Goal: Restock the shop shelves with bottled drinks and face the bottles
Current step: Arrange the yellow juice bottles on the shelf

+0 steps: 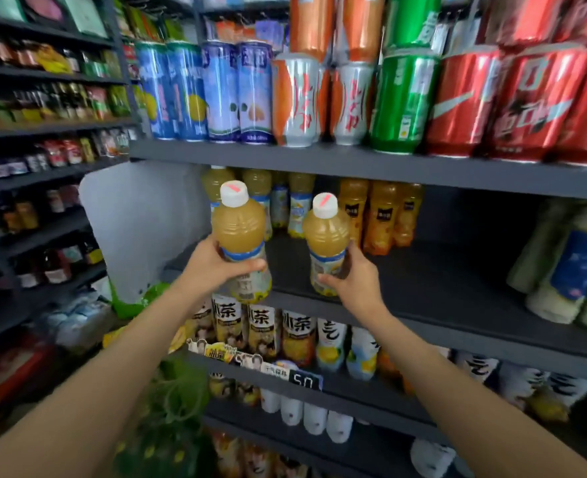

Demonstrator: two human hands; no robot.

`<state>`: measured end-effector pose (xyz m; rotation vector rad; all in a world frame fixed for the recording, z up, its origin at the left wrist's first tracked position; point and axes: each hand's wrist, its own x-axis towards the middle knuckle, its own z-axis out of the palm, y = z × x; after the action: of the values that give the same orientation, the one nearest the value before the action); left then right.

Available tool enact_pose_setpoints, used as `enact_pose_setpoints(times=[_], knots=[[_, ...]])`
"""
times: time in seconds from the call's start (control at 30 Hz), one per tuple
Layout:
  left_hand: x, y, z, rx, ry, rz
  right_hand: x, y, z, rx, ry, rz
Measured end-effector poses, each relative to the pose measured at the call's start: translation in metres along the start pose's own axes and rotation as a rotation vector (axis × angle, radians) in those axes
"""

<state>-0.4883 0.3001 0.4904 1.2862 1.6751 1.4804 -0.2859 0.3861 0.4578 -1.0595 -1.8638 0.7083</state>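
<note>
Left hand (212, 267) grips a juice bottle (242, 243); right hand (356, 279) grips another bottle (326, 243) at three o'clock, above a dark shelf (440, 281).

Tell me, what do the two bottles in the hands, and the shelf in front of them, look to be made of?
Both the left-hand bottle and the right-hand bottle look like clear, glossy plastic: the cloudy yellow drink shows through, with moulded ribs. Their white caps look like matte plastic. The shelf seems to be dark grey painted metal with a dull finish, though that is uncertain.

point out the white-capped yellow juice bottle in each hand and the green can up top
yellow juice bottle in left hand (239, 232), head view, shoulder
yellow juice bottle in right hand (326, 236), head view, shoulder
green can (404, 98), head view, side wall
</note>
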Motion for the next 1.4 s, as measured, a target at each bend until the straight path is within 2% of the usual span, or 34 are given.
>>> enact_pose_setpoints(times=[0.2, 0.33, 0.47, 0.63, 0.9, 1.17, 1.3, 1.4], knots=[[0.080, -0.026, -0.029, 0.026, -0.063, -0.024, 0.063, -0.003, 0.069, -0.099, 0.064, 0.163], [0.116, -0.045, -0.026, -0.045, -0.066, -0.027, 0.080, 0.001, 0.098, -0.135, 0.132, 0.157], [0.137, -0.063, -0.017, 0.156, 0.018, 0.131, 0.086, 0.003, 0.108, -0.091, 0.113, 0.165], [0.128, -0.095, -0.009, 0.296, -0.021, 0.118, 0.076, 0.023, 0.114, -0.173, 0.056, 0.182], [0.148, -0.106, 0.003, 0.444, 0.204, 0.129, 0.112, 0.010, 0.152, -0.246, 0.128, 0.273], [0.169, -0.109, 0.010, 0.541, 0.293, 0.066, 0.138, 0.009, 0.172, -0.318, 0.152, 0.310], [0.173, -0.107, 0.019, 0.587, 0.359, 0.035, 0.141, 0.011, 0.170, -0.355, 0.109, 0.302], [0.170, -0.103, 0.028, 0.647, 0.412, -0.005, 0.138, 0.013, 0.156, -0.323, -0.016, 0.283]])
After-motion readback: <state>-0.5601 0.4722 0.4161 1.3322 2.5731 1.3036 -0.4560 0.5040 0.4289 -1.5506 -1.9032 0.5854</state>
